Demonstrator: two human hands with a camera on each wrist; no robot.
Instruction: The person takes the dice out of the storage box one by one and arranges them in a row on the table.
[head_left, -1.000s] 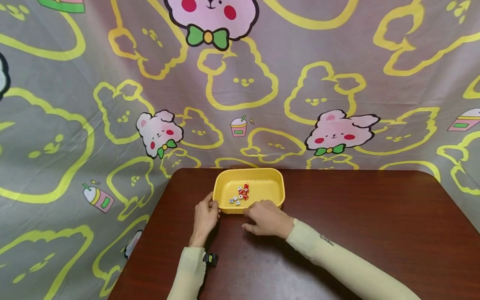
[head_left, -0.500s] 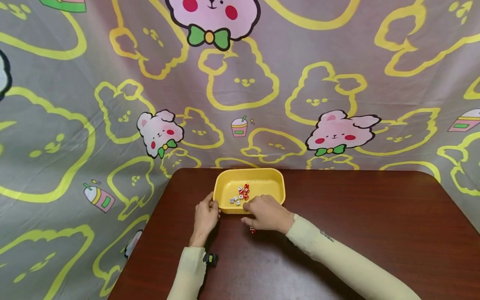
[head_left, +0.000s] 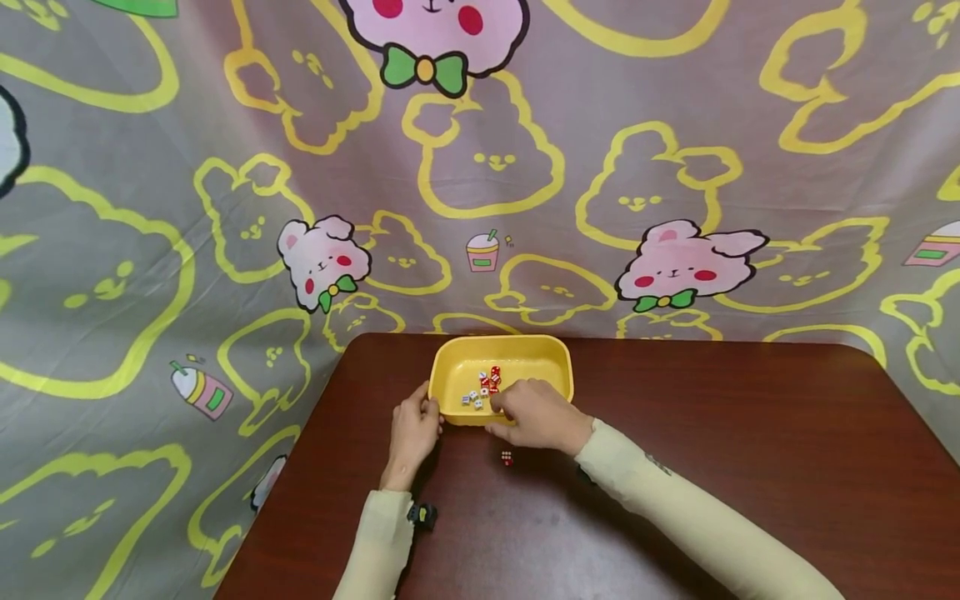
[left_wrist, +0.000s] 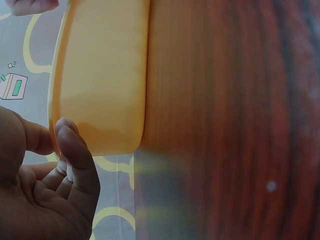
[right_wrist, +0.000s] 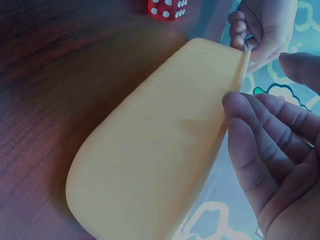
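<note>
Now the left hand [head_left: 411,429] pinches the rim of the yellow tray [head_left: 551,358] at its left end, mid-frame on the tabletop [head_left: 750,450]. The right hand [head_left: 536,414] hovers over the near rim, fingers loosely curled, holding nothing I can see. That tray looks light, stiff, slick plastic; the lip is the place to grip. One red die [head_left: 507,457] lies just below it.

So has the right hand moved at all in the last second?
Yes. The right hand has gone forward over the near rim of the yellow tray, towards the dice inside; earlier it rested on the table in front. One red die now lies on the table.
</note>
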